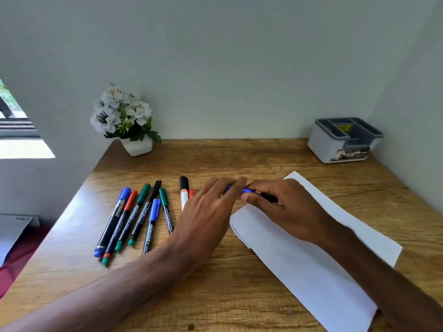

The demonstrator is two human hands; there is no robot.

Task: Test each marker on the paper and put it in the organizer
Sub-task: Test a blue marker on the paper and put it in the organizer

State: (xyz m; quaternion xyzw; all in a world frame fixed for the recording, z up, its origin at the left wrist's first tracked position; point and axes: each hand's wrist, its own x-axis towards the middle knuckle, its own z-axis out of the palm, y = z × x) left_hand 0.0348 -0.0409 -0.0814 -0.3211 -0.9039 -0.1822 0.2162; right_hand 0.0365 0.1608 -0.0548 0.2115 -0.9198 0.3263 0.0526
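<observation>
Our left hand (211, 212) pinches the blue marker (242, 190) cap, right hand (282, 204) fingers grasping its barrel; we pull straight apart over the paper (311, 259), organizer (345, 140) at two o'clock.

My wooden desk (239, 159) fills a corner between pale grey walls (215, 68). Daylight comes through a window (14, 121) on my left. Potted white flowers (124, 116) stand at the desk's far left corner.

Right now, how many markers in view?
9. Fanned at left: blue, red, green, black, blue, green. Beside left hand: black-capped, red, mostly hidden. Between left and right hand: blue. More may be hidden.
</observation>
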